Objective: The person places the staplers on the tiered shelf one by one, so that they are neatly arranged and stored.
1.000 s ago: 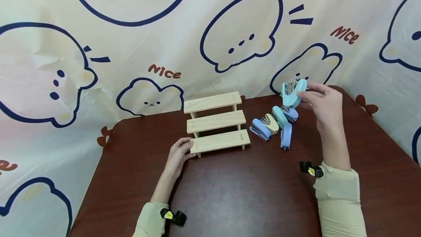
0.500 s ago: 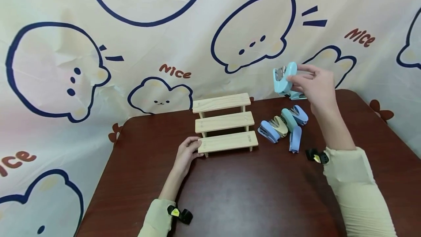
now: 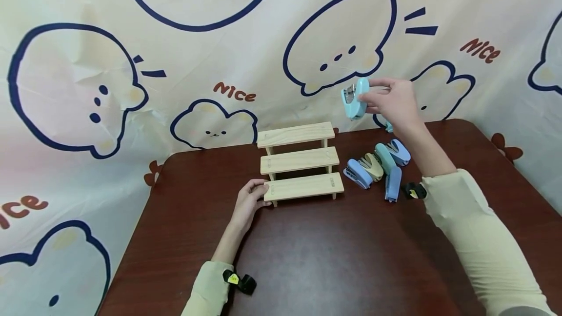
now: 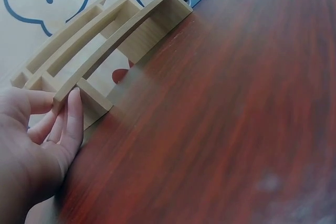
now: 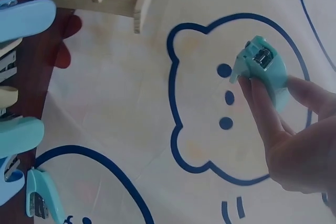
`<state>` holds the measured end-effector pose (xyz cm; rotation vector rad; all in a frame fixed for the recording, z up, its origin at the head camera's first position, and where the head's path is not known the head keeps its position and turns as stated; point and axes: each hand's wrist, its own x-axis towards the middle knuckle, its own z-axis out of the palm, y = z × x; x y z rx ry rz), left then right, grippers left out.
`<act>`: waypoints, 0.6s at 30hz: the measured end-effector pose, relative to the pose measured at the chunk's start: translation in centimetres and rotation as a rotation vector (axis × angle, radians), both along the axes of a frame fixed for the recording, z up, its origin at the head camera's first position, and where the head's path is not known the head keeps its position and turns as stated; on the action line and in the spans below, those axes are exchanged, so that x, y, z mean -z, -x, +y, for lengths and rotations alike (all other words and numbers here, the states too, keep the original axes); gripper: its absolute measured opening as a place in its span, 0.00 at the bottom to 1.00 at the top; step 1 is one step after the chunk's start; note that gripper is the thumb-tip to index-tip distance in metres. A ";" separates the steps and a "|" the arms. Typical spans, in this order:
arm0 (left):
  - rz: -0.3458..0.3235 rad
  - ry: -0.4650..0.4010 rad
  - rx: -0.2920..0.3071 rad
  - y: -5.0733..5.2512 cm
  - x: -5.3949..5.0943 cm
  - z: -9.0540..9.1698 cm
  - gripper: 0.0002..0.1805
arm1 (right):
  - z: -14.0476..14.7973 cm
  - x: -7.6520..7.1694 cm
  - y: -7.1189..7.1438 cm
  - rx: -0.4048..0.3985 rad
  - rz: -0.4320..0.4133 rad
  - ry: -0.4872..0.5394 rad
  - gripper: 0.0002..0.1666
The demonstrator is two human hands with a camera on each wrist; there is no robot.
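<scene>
A light-blue stapler (image 3: 354, 98) is pinched between the thumb and fingers of the right hand (image 3: 397, 104), held in the air behind and to the right of the three-tier wooden shelf (image 3: 303, 187). In the right wrist view the same stapler (image 5: 268, 72) hangs in front of the wall cloth. The left hand (image 3: 248, 204) grips the left end of the shelf's lowest board, thumb on top. From the left wrist view, the left hand (image 4: 42, 140) has its fingers under that board's end (image 4: 65, 90).
Right of the shelf lie several staplers: a blue one (image 3: 358, 173), a cream one (image 3: 372, 167), a green one (image 3: 385, 158) and another blue one (image 3: 392, 184). A patterned cloth (image 3: 184, 62) hangs behind the brown table (image 3: 307, 257).
The right hand has lifted the light-blue stapler up and carried it left, toward the shelf. The left hand keeps its grip on the lowest board. The head view has shifted slightly.
</scene>
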<state>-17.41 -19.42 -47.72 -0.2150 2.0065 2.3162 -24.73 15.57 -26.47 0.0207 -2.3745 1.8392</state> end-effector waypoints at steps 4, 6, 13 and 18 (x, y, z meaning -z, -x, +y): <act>0.000 0.001 0.004 0.0 0.0 0.0 0.15 | -0.6 0.4 0.3 -0.014 0.007 -0.048 0.29; 0.000 0.003 0.001 0.0 0.0 0.0 0.15 | -0.9 0.6 0.4 -0.019 0.007 -0.071 0.28; 0.005 0.008 -0.009 -0.1 -0.1 0.0 0.14 | -1.9 1.4 0.8 -0.071 0.005 -0.109 0.26; 0.009 0.002 -0.011 -0.1 -0.1 0.1 0.13 | -2.7 1.9 1.3 -0.096 0.004 -0.156 0.26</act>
